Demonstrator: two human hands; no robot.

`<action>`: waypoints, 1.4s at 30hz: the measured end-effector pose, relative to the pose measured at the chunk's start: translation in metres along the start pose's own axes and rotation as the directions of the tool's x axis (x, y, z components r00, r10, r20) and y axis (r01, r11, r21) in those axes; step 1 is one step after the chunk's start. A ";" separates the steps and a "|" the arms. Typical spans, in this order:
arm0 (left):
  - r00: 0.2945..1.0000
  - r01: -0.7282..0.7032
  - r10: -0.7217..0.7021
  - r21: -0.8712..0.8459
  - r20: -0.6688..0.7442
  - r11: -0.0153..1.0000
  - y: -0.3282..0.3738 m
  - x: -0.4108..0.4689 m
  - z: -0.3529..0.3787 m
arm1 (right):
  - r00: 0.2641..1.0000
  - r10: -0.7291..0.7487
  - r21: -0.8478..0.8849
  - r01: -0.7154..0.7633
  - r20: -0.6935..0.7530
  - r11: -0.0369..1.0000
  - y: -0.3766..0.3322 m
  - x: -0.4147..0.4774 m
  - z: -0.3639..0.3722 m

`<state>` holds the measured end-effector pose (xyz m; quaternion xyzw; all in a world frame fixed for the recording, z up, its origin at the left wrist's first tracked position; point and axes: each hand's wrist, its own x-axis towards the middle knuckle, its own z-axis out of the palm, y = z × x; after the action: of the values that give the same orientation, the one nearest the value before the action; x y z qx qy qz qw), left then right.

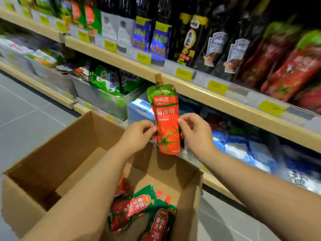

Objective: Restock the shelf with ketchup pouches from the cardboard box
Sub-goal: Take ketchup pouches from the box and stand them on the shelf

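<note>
You have one view only, worn at your head, so no second view shares any part of the scene. It faces forward and down, tilted so the light wooden shelf edges (199, 91) run diagonally from upper left to lower right. The open brown cardboard box (52, 153) fills the lower left at close range, with both bare forearms entering from the bottom edge. The stocked shelving stands near, crossing the upper and right parts. Grey floor tiles (26, 108) show at left. Outer edges are blurred.
</note>
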<state>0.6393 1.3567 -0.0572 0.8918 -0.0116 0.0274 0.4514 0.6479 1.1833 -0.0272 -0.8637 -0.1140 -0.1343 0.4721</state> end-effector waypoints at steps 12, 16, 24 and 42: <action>0.889 -0.318 0.358 0.177 -0.285 0.931 0.155 0.030 0.033 | 0.969 0.017 0.177 0.027 -0.245 0.984 -0.002 0.026 -0.139; 0.851 -0.379 0.426 0.200 -0.306 0.903 0.198 0.043 0.041 | 0.934 -0.069 0.115 0.115 -0.351 0.987 -0.007 0.039 -0.180; 0.822 -0.465 0.480 0.127 -0.305 0.876 0.261 0.071 0.059 | 0.847 -0.261 -0.095 0.245 -0.463 0.965 -0.008 0.075 -0.235; 0.974 -0.186 0.200 0.121 -0.110 0.975 0.274 0.099 0.095 | 0.925 0.278 0.183 -0.236 -0.259 0.954 0.037 0.113 -0.237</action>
<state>0.7289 1.1185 0.1131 0.9065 -0.0694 0.1258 0.3969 0.7366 0.9713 0.1050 -0.8057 0.0591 -0.1837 0.5600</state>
